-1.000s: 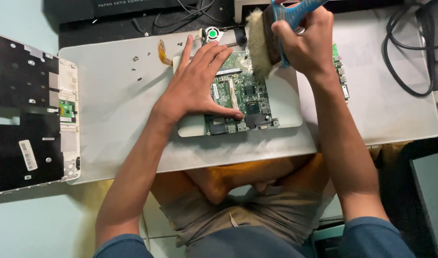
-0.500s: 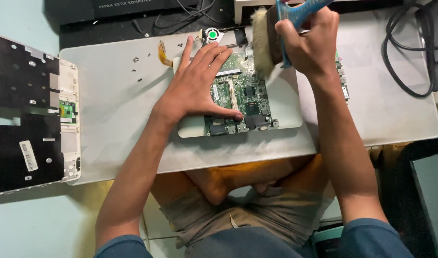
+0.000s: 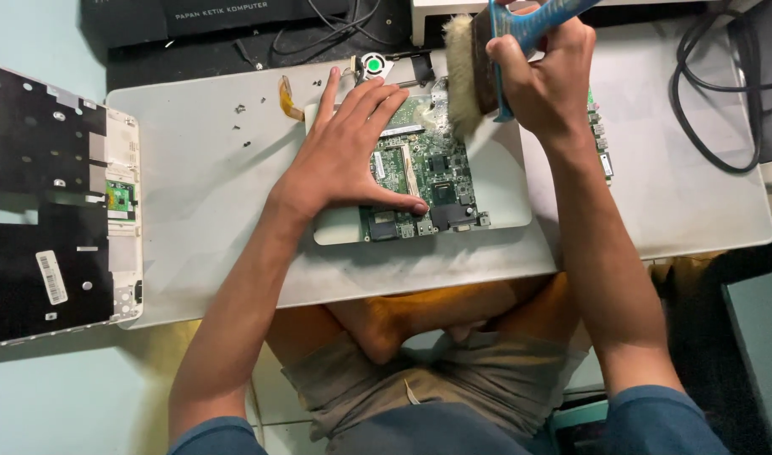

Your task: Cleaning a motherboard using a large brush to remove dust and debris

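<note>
A green circuit board (image 3: 428, 181) lies on a small white laptop cover (image 3: 504, 181) on the grey work board (image 3: 209, 194). My left hand (image 3: 344, 156) presses flat on the circuit board's left part, fingers spread, thumb along its lower edge. My right hand (image 3: 546, 80) grips a blue-handled paint brush (image 3: 474, 67), whose pale bristles touch the circuit board's upper right corner. A small cooling fan (image 3: 373, 65) with a green centre sits just beyond my left fingertips.
An opened black and white laptop base (image 3: 53, 202) lies at the left. Loose screws (image 3: 238, 126) and an orange ribbon cable (image 3: 286, 97) rest on the grey board. Black cables (image 3: 715, 93) curl at the right. A black keyboard box (image 3: 226, 17) sits at the back.
The brush in my right hand has shifted slightly over the board's upper right corner. My left hand has stayed in place.
</note>
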